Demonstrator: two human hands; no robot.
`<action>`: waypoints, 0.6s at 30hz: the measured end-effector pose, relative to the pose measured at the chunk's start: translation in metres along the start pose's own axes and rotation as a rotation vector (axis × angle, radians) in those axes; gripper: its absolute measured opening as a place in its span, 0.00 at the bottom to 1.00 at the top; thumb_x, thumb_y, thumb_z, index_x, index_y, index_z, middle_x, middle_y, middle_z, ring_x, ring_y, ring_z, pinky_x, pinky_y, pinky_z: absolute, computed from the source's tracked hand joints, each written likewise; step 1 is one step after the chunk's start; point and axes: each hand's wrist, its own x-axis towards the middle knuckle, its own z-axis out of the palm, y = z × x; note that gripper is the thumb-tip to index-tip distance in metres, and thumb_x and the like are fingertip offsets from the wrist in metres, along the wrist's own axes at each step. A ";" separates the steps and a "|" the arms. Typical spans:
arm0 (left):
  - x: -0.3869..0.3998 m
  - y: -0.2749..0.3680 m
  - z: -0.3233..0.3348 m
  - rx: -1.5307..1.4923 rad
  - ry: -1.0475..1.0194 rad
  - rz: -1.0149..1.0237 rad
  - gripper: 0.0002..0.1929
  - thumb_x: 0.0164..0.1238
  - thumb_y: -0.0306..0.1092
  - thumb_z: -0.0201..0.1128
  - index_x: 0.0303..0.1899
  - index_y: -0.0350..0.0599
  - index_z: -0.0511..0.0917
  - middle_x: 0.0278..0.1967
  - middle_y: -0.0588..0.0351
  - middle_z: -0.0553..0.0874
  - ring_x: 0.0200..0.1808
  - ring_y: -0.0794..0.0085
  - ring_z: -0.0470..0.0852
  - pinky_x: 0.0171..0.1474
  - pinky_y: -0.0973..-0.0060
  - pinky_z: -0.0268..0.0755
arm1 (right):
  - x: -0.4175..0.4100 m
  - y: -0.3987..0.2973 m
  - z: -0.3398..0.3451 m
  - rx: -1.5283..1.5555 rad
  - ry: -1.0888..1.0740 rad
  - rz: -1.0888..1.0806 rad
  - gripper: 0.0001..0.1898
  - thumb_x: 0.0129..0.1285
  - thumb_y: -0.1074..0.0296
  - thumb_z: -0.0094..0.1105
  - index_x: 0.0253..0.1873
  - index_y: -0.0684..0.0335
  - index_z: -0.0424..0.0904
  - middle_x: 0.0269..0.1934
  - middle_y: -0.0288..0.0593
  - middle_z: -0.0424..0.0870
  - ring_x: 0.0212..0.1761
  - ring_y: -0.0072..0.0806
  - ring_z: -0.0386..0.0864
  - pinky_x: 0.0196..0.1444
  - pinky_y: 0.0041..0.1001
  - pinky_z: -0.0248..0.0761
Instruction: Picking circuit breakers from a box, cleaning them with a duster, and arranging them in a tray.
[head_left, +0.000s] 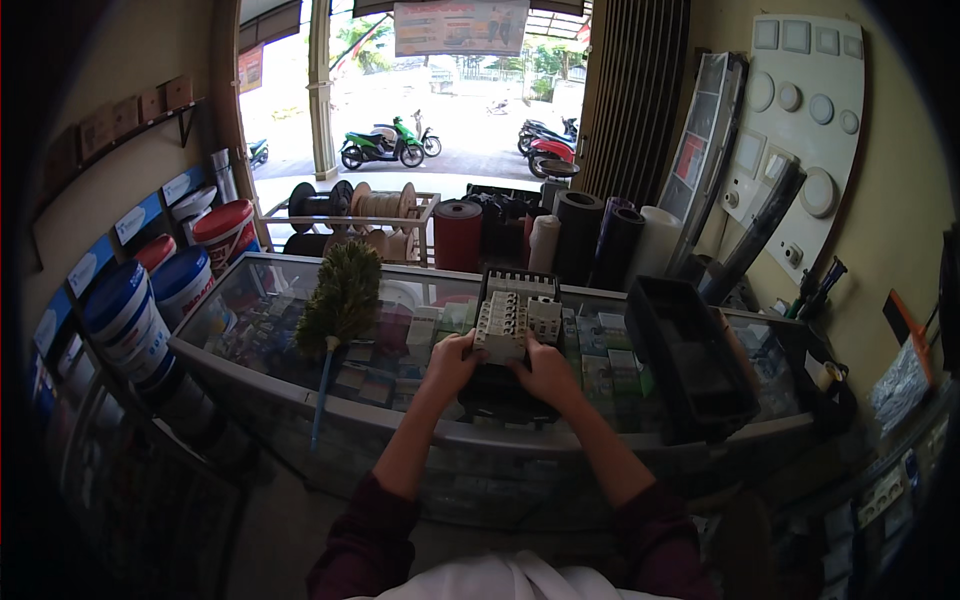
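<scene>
A black plastic tray (495, 397) stands on the glass counter in front of me, with rows of white circuit breakers (504, 319) in it. My left hand (452, 363) is closed on the left side of the near breakers, and my right hand (549, 370) grips their right side, its thumb at their near edge. A smaller group of breakers (545, 315) lies just right of that row, and another row (519, 283) sits at the tray's far end. To the right, a second black tray (690, 364) shows no breakers inside.
A feather duster (341, 300) lies on the left of the glass display counter (360, 405), its blue handle towards me. Rolls of sheet material (577, 225) and cable spools (382, 201) stand behind the counter. Paint buckets (124, 307) line the left side.
</scene>
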 end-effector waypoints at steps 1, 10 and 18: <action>0.000 -0.002 0.000 0.003 -0.004 0.010 0.19 0.50 0.33 0.65 0.46 0.40 0.77 0.28 0.45 0.77 0.32 0.57 0.79 0.38 0.66 0.69 | 0.000 -0.003 -0.001 0.001 -0.001 0.002 0.37 0.55 0.56 0.58 0.61 0.79 0.57 0.32 0.60 0.78 0.36 0.47 0.79 0.38 0.36 0.73; -0.021 0.013 -0.019 0.065 0.042 -0.030 0.23 0.56 0.37 0.63 0.52 0.34 0.73 0.26 0.46 0.75 0.29 0.62 0.77 0.35 0.71 0.69 | -0.007 -0.002 -0.020 0.150 -0.038 -0.054 0.40 0.51 0.53 0.62 0.59 0.83 0.58 0.36 0.66 0.78 0.42 0.49 0.78 0.44 0.36 0.72; -0.087 0.024 -0.032 -0.106 0.133 0.060 0.19 0.58 0.34 0.61 0.51 0.39 0.75 0.26 0.57 0.75 0.26 0.77 0.73 0.29 0.80 0.66 | -0.081 -0.032 -0.065 0.524 0.153 -0.027 0.26 0.56 0.58 0.62 0.54 0.71 0.71 0.46 0.57 0.78 0.44 0.36 0.80 0.40 0.26 0.74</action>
